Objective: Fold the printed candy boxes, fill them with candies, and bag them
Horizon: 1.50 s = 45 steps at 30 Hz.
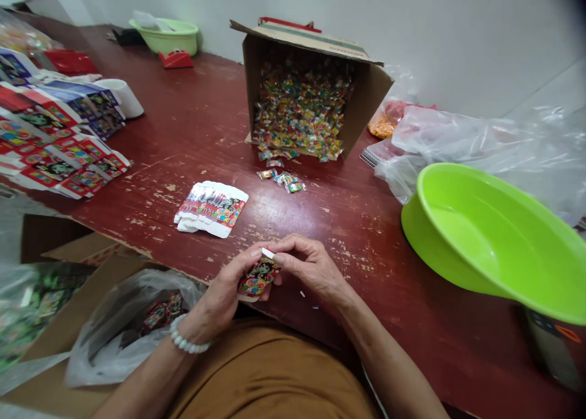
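Both hands meet at the near edge of the dark red table (201,126) around one small printed carton (257,278), red with a cartoon figure. My left hand (224,297), with a white bead bracelet at the wrist, is closed around the carton's body. My right hand (307,266) pinches the carton's white top flap between thumb and fingers. A short stack of flat printed cartons (211,207) lies on the table just beyond my hands. Further back, a brown cardboard box (361,95) lies on its side, spilling small wrapped candies (300,110).
A light green basin (494,236) sits tilted at the right, with clear plastic bags (480,144) behind it. Rows of filled cartons (59,138) cover the left side. A second green bowl (169,37) and red tape dispenser (176,58) stand at the back. Plastic bags (119,333) hang below the table's left edge.
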Available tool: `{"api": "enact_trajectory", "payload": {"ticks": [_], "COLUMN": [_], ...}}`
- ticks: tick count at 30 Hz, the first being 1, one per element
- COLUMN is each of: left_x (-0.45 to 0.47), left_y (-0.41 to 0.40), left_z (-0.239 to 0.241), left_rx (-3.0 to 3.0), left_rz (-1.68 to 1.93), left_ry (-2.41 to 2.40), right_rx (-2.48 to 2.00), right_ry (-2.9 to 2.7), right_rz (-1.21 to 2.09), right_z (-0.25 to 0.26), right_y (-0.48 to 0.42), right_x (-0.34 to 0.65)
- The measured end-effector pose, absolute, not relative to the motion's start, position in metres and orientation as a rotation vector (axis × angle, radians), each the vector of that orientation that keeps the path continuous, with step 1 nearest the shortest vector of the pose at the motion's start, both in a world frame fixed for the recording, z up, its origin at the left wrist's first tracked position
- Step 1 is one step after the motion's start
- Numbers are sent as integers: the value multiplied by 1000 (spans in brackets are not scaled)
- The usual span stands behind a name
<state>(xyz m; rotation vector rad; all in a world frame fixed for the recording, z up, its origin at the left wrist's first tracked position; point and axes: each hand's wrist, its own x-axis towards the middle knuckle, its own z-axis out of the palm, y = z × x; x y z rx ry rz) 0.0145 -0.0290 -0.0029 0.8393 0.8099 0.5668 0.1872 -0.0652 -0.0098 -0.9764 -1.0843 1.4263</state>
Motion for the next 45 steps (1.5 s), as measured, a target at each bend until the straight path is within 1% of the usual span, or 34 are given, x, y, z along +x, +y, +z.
{"api": "enact_trajectory", "payload": {"ticks": [6, 11, 21, 32, 36, 43, 45], "left_x": [12, 14, 11, 10, 10, 8, 8], "left_y": [-31, -31, -35, -33, -31, -28, -28], "left_z": [-1, -3, -10, -19, -19, -18, -18], "left_rx": [825, 924, 880, 1047, 1049, 1033, 1024], "left_rz": [565, 561, 492, 472, 496, 505, 504], "left_ry": [841, 900, 820, 781, 772, 743, 760], "right_rx": [-870, -954, -1121, -1099, -1121, -1135, -1174], "right_ry": [-1004, -904, -1020, -966, -971, -977, -1045], "right_rz": [1565, 1609, 1501, 1504, 1462, 1511, 1449], "right_z": [-13, -10, -9, -9, -6, -3, -3], "right_y": [-66, -65, -61, -60, -60, -59, -59], "right_x": [186, 183, 184, 182, 180, 178, 179]}}
